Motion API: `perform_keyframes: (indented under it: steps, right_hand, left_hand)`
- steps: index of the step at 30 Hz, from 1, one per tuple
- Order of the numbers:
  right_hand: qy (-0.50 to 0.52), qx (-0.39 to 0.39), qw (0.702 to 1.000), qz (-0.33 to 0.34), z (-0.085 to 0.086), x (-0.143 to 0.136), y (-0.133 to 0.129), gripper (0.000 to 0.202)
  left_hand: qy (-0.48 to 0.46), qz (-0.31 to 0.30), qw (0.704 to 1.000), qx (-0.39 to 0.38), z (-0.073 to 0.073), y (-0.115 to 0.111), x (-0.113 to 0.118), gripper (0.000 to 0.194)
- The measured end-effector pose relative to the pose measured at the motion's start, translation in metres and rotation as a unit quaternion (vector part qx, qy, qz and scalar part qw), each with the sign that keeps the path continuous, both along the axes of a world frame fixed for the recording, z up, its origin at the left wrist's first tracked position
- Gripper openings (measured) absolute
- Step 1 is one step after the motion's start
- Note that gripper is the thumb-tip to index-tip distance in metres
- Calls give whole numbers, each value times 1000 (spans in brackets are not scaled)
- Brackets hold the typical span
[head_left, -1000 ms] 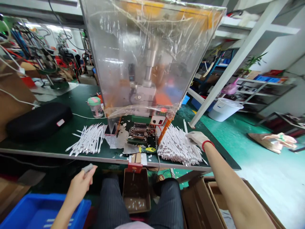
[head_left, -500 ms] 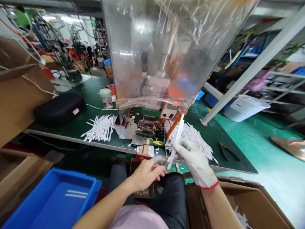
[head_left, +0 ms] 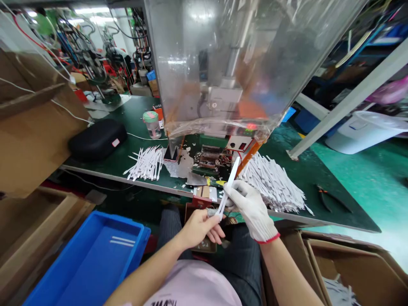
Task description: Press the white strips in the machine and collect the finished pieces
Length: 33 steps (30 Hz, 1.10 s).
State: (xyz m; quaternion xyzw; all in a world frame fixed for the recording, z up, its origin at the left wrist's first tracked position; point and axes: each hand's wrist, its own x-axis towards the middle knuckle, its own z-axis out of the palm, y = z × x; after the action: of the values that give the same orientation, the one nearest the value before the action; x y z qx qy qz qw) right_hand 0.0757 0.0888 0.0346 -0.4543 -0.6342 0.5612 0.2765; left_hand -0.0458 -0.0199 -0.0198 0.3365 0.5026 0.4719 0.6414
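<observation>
My right hand [head_left: 250, 208], in a white knitted glove with a red cuff, is closed on a short white flat cable [head_left: 234, 172] that stands up at a slant above my lap. My left hand [head_left: 201, 227] is mostly bare, with a grey covering on a fingertip; its thumb and forefinger pinch the cable's lower end. Right of the hands, on the bench, lies a large pile of white cables [head_left: 274, 182]. A smaller pile of cables [head_left: 146, 163] is at the left. Between the piles sits a machine's metal fixture [head_left: 208, 159] with white scraps around it.
A clear plastic guard [head_left: 204, 63] hangs over the fixture. Pliers [head_left: 331, 199] lie at the bench's right end. A black case [head_left: 97, 140] and a lidded jar [head_left: 152, 125] stand at the left. Below are a blue bin [head_left: 95, 255] and a cardboard box [head_left: 360, 259].
My left hand has come up to the cable's lower end and now pinches it. My right hand still holds the cable. The view has shifted, so the bench appears farther right.
</observation>
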Motion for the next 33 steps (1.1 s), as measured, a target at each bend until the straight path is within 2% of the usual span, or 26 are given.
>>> perform_keyframes:
  steps: [3,5,7,10,13,16,20,33]
  right_hand:
    - [2,12,1000,10,-9,-3,2,38]
    - [20,-13,999,28,-17,-6,7,37]
    - [58,-79,994,57,-26,-13,14,38]
    - [138,-188,968,90,-39,-30,26,40]
    - [185,-239,949,85,-51,-47,35,41]
    - [182,-252,948,71,-62,-57,41,39]
    - [178,-263,947,52,-72,-62,45,35]
    - [196,-269,943,-6,-75,-65,40,31]
  left_hand:
    - [-2,25,1000,-17,-5,1,2,63]
    - [-4,37,999,-28,-8,1,3,60]
    - [-16,45,998,-36,-9,0,1,57]
    - [-46,65,996,-43,-9,-1,-3,57]
    - [-63,95,992,-47,-8,1,-9,59]
    - [-54,103,991,-61,-8,7,-13,61]
    - [-24,81,994,-75,-9,13,-15,62]
    - [-18,90,993,-73,-9,15,-12,62]
